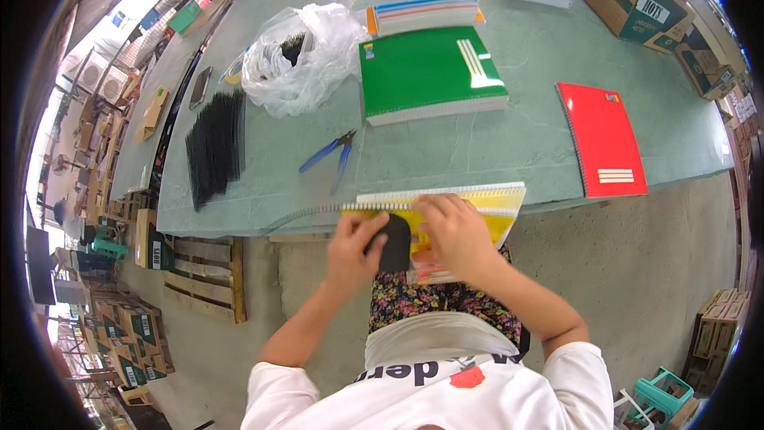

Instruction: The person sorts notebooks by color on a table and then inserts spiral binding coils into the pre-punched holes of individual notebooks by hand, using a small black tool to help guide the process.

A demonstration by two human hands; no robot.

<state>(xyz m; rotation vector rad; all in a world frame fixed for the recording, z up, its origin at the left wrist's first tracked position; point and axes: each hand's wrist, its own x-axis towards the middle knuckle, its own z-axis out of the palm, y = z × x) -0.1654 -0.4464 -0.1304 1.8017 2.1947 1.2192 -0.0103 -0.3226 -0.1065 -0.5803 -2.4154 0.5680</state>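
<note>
My left hand [356,248] gripped a black block [395,242] against a yellow notebook [469,211] at the table [525,143] edge, my right hand [454,235] pressed on its cover, blue pliers [334,155] just beyond, green notebook [430,72], red notebook [602,139], black spirals [215,147] to the left.

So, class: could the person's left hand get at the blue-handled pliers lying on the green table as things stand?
Probably yes: the blue-handled pliers lie on bare table just beyond the left hand, with nothing between. That hand, though, is holding a black object against the yellow spiral notebook.
</note>
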